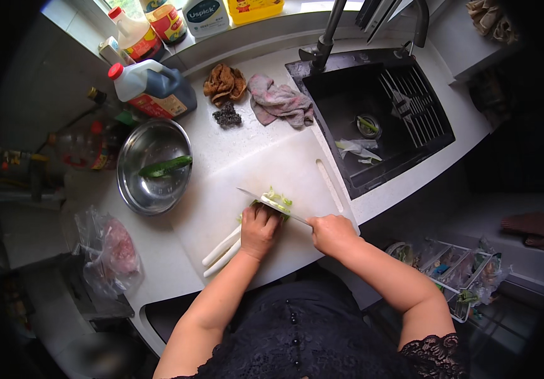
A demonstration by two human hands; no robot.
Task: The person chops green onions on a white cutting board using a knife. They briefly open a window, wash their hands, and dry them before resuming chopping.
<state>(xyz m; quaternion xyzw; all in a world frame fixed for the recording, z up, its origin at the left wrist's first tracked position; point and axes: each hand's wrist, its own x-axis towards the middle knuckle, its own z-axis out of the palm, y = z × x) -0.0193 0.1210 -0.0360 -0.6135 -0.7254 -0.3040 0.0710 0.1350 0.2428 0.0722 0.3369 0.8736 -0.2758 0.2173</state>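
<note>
Long white scallion stalks (223, 247) lie on a white cutting board (272, 159), their white ends pointing toward its near left side. My left hand (261, 232) is closed over their pale green ends, its fingers curled down just behind the blade. In my right hand (334, 234) is the handle of a kitchen knife (298, 218). The blade slants up and left across the stalks, directly in front of my left fingers. Cut pale green pieces (276, 197) sit along the blade's far side. My left fingertips are partly hidden.
Left of the board stands a steel bowl (125, 183) holding a cucumber (166, 167). A plastic bag with pink meat (120, 246) lies nearer. Cloths (278, 100), a scouring pad (227, 115) and a large jug (158, 88) are behind; a black sink (329, 114) is at right.
</note>
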